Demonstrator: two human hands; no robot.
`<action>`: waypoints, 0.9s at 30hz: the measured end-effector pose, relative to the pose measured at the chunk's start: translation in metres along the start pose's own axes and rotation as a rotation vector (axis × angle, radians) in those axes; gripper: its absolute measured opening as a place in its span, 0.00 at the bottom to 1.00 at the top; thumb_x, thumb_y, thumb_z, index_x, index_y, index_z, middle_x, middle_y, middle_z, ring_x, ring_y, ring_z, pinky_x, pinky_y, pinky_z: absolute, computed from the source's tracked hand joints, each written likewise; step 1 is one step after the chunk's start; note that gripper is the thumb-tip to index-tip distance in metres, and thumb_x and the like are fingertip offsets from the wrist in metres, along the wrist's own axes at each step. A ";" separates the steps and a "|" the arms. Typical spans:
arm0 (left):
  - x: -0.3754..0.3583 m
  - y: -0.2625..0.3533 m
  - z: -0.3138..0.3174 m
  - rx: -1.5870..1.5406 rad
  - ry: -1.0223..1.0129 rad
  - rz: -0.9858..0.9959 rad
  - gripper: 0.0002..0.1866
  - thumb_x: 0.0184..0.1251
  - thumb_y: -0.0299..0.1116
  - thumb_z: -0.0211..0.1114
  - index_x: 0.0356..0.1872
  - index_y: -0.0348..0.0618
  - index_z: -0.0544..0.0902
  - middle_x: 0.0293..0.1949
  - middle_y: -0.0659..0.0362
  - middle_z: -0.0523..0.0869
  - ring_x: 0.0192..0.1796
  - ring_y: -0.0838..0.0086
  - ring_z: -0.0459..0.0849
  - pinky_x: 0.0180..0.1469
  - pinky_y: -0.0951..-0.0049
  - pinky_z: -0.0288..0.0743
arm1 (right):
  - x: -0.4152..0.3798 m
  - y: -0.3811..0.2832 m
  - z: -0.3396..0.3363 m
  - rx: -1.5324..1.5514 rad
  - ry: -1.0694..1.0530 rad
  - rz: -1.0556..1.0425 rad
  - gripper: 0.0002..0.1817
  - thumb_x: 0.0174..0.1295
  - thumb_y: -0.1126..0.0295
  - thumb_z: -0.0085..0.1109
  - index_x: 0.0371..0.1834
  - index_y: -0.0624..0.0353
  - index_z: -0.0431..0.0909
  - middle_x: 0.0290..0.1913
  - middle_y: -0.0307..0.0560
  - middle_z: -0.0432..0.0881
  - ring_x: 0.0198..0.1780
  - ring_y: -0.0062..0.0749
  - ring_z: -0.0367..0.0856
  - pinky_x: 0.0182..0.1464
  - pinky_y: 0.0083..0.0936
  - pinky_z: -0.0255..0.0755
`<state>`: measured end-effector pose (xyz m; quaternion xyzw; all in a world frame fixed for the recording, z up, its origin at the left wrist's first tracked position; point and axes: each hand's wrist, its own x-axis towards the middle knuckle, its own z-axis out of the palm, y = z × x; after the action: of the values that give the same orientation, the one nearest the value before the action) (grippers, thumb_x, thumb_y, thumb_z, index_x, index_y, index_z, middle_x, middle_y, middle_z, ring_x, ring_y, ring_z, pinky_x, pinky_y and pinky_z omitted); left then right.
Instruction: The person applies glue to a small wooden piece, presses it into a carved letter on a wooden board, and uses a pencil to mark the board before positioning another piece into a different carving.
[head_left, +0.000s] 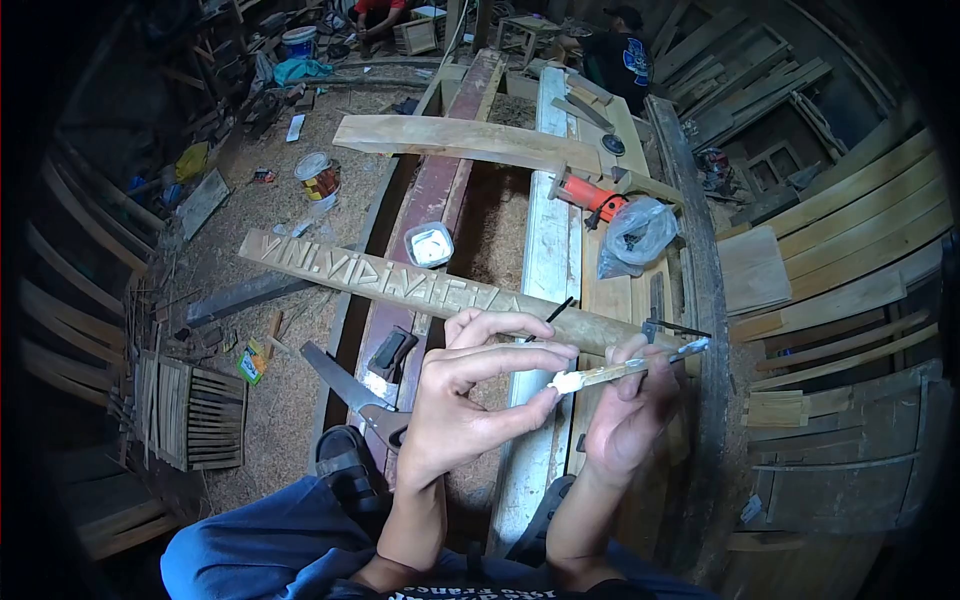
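Observation:
My right hand (630,410) grips a thin wooden stick (605,375), smeared white at its near end and bluish white at the far end. My left hand (475,385) is curled, thumb and fingertips at the stick's white-coated left end. A slim black rod (562,309) shows beside the left fingertips. Below both hands, a long wooden board (340,272) with raised lettering lies across the bench; the left hand covers some of it. A small square tub (429,245) of white paste stands just behind the board.
On the bench are an orange power tool (590,192), a plastic bag (637,237), a curved plank (460,138) and a handsaw (350,385). A paint can (317,176) stands on the littered floor. Planks (850,240) lean at right. Two other people are in the background.

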<state>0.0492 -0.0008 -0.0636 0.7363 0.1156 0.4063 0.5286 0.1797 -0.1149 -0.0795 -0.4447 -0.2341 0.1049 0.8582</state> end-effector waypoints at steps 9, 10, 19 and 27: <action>0.001 -0.001 0.002 -0.014 -0.008 0.020 0.17 0.47 0.22 0.78 0.43 0.41 0.94 0.45 0.57 0.96 0.61 0.67 0.84 0.69 0.59 0.63 | 0.000 -0.002 0.000 0.087 0.036 0.020 0.09 0.73 0.64 0.58 0.37 0.55 0.75 0.24 0.36 0.66 0.29 0.22 0.62 0.41 0.27 0.60; 0.000 0.000 0.002 -0.014 -0.008 0.021 0.17 0.47 0.22 0.78 0.43 0.41 0.94 0.45 0.57 0.96 0.61 0.67 0.84 0.69 0.59 0.63 | 0.000 -0.003 0.002 0.109 0.074 0.017 0.09 0.73 0.64 0.57 0.37 0.55 0.75 0.24 0.35 0.65 0.30 0.23 0.63 0.43 0.28 0.60; 0.000 0.004 0.000 0.043 -0.014 0.024 0.17 0.47 0.24 0.79 0.42 0.41 0.94 0.46 0.58 0.96 0.61 0.66 0.85 0.68 0.60 0.64 | -0.006 -0.003 0.001 0.038 -0.005 0.043 0.07 0.73 0.66 0.56 0.37 0.55 0.76 0.25 0.36 0.68 0.29 0.21 0.62 0.44 0.27 0.63; -0.001 0.006 -0.001 0.046 0.002 0.016 0.16 0.48 0.23 0.78 0.42 0.42 0.94 0.46 0.58 0.96 0.61 0.67 0.85 0.69 0.60 0.64 | -0.008 -0.004 0.005 0.121 0.064 0.053 0.08 0.72 0.66 0.59 0.35 0.55 0.75 0.30 0.41 0.74 0.28 0.19 0.63 0.42 0.21 0.62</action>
<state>0.0468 -0.0028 -0.0589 0.7486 0.1195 0.4086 0.5083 0.1699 -0.1164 -0.0764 -0.4012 -0.1881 0.1271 0.8874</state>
